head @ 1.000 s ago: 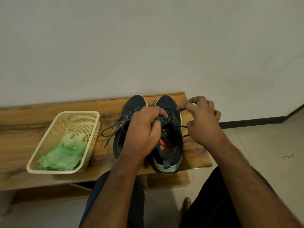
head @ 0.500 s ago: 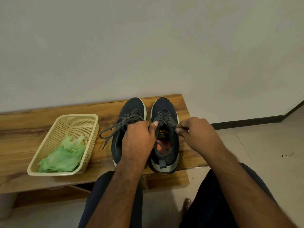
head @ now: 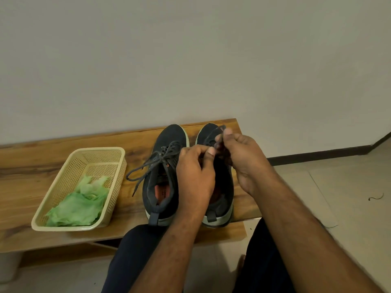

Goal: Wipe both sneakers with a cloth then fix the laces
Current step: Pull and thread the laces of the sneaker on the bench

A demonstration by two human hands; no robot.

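Cloth (head: 78, 206) binned; wiping presumably done. Right sneaker's lace (head: 213, 134) pinched by left hand (head: 195, 174) and right hand (head: 243, 157); left sneaker's laces (head: 148, 166) untied.

Single head-worn wide-angle view, forward and down (close over the bench (head: 63, 235)).

Both hands raised, fingers curled, pinching: left (head: 195, 176), right (head: 243, 157).
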